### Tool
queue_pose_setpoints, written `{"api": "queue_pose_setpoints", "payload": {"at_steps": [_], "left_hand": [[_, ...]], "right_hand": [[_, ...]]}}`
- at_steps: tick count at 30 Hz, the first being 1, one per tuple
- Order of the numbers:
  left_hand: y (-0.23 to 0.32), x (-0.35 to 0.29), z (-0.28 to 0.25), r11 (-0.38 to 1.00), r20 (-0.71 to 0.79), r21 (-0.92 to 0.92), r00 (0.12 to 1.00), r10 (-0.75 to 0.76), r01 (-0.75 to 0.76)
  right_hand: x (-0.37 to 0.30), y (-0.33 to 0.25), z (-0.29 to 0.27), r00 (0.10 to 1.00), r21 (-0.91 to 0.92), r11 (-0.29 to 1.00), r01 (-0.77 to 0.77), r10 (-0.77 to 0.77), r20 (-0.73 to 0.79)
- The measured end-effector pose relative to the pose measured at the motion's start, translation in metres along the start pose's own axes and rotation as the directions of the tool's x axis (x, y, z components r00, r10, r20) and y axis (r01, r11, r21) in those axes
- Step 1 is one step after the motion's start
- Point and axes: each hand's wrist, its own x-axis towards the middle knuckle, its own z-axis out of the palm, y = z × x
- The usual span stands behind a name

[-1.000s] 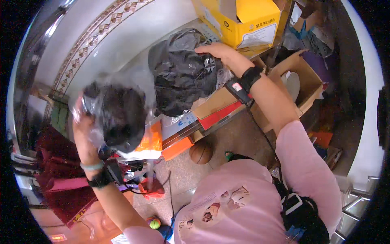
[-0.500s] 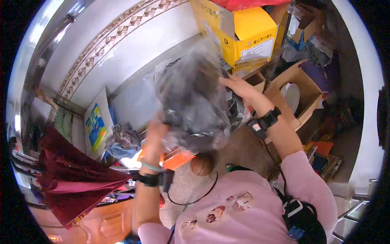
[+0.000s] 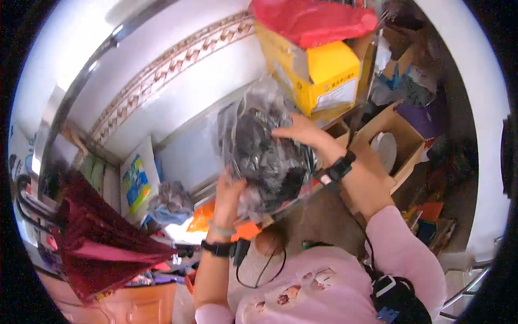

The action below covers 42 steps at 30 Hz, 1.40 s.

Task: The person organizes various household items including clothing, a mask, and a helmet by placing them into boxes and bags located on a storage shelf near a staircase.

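Head view now shows the left hand, well apart a second ago, joining the right hand, fingers part-curled on the plastic-wrapped black bundle near the yellow carton, apparently sharing its hold

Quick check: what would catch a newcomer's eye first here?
Probably the yellow box, upper right of centre, with red plastic over its top. Next, the maroon umbrella at lower left. In the middle, the left hand and right hand hold a dark bundle in clear plastic.
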Motion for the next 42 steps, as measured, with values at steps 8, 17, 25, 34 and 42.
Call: {"api": "queue_pose_setpoints", "payload": {"at_steps": [8, 17, 25, 34, 42], "left_hand": [[-0.013, -0.021, -0.031, 0.994, -0.188, 0.083, 0.981, -0.052, 0.068], [-0.002, -0.05, -0.053, 0.796, 0.291, -0.508, 0.935, -0.202, 0.33], [0.017, -0.034, -0.022, 0.775, 0.158, -0.571, 0.963, -0.219, 0.27], [0.031, -0.053, 0.02, 0.944, -0.027, 0.285, 0.983, 0.183, -0.168], [0.001, -0.081, -0.005, 0.921, 0.11, -0.388, 0.99, 0.093, -0.044]], "right_hand": [[-0.015, 0.002, -0.011, 0.926, 0.719, 0.585, -0.376, 0.273, 0.262], [-0.04, -0.046, 0.01, 0.991, 0.329, 0.943, -0.053, 0.008, 0.136], [-0.052, -0.041, 0.012, 0.994, -0.07, 0.993, 0.097, -0.093, 0.061], [-0.104, -0.094, 0.073, 0.955, -0.818, 0.549, 0.171, -0.297, 0.001], [-0.134, -0.119, 0.108, 0.861, -0.731, 0.51, 0.453, -0.463, 0.211]]}}
